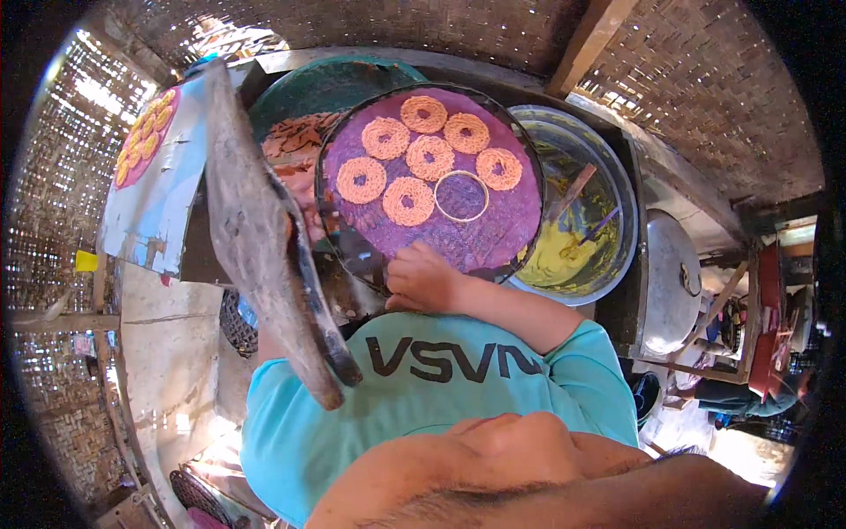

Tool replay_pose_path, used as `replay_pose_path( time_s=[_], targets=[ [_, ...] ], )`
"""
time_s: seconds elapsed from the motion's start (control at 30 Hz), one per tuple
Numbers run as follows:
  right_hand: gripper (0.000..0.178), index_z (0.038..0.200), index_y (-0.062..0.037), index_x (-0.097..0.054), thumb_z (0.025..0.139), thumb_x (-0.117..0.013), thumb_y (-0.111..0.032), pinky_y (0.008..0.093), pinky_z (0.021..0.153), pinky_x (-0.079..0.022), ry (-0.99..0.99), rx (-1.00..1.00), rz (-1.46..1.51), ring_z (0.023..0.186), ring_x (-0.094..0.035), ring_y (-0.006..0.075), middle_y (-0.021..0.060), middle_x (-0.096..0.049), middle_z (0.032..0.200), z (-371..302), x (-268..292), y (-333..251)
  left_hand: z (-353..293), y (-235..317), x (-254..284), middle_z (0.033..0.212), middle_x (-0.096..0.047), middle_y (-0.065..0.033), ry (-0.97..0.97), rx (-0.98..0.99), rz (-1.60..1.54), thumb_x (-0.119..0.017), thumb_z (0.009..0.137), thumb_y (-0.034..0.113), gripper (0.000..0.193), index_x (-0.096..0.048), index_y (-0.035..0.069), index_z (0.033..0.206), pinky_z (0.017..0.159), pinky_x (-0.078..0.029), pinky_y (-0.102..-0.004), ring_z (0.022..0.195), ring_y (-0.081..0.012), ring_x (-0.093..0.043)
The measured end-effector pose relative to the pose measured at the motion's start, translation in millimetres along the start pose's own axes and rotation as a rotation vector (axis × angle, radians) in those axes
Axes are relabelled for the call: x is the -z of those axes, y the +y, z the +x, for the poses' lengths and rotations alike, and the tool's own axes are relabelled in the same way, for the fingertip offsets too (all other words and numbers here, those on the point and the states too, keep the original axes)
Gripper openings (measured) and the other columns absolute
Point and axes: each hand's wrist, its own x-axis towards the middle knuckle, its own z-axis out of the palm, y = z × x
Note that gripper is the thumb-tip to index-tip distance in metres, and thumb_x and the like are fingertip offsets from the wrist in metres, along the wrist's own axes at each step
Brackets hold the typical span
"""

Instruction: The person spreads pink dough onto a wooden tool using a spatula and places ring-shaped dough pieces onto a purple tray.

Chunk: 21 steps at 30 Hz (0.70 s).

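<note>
My right hand (425, 277) is at the near rim of a round tray (354, 250) covered with a purple cloth (507, 231). Its fingers are curled closed; whatever they grip, if anything, is hidden. On the cloth lie several orange dough rings (407, 201) with a squiggly, strand-like surface. A thin pale hoop (462, 196) rests beside them, with bare cloth inside it. My left hand does not show; a thick weathered wooden beam (251, 212) crosses the picture on that side and covers part of the left arm.
Right of the tray stands a large metal basin (627, 231) with yellow-green paste and a wooden stick (577, 189). Orange dough (295, 137) sits in a green basin (352, 69) behind. More rings lie on a cloth (145, 137) at far left. A lidded metal pot (670, 282) stands right.
</note>
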Motion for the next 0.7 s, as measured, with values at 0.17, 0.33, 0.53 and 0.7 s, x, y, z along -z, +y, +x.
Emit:
replay_pose_path(
  time_s=[0.17,0.33,0.53,0.7],
  targets=[
    [0.046,0.097,-0.0040,-0.056,0.075,-0.057,-0.044,0.0332,0.072,-0.041,0.078,-0.498,0.661,0.083,-0.051,0.0190,0.0073,-0.055,0.091,10,48,-9,-2,19,-25,0.091,-0.060,-0.0140,-0.099,0.001,0.359,-0.060,0.071,0.020,0.047,-0.045,0.003,0.112,0.084,-0.043,-0.0377,0.095,-0.0313,-0.054],
    [0.077,0.118,0.0018,-0.042,0.083,-0.018,-0.063,0.0303,0.071,-0.046,0.095,-0.848,1.560,0.079,-0.056,0.0180,0.0136,-0.056,0.102,-7,68,-17,8,19,-81,0.111,-0.050,-0.0172,-0.408,-0.027,0.843,-0.061,0.072,0.022,0.052,-0.043,0.002,0.117,0.095,-0.034,-0.0361,0.108,-0.0271,-0.046],
    [0.073,0.109,0.0007,-0.045,0.083,-0.020,-0.063,0.0297,0.053,-0.046,0.226,-1.200,1.353,0.059,-0.056,0.0211,0.0145,-0.059,0.082,-46,111,-7,44,-18,-111,0.118,-0.048,-0.0180,-0.779,0.194,-0.272,-0.054,0.074,0.030,0.061,-0.035,0.002,0.125,0.098,-0.031,-0.0404,0.111,-0.0286,-0.045],
    [0.062,0.114,-0.0073,-0.043,0.084,-0.026,-0.060,0.0323,0.054,-0.047,0.154,-1.147,1.524,0.060,-0.056,0.0232,0.0156,-0.058,0.082,-61,139,7,118,-17,-148,0.107,-0.052,-0.0157,-0.647,0.621,-1.479,-0.034,0.074,0.069,0.087,-0.029,0.002,0.129,0.098,-0.030,-0.0465,0.111,-0.0334,-0.043]
  ],
)
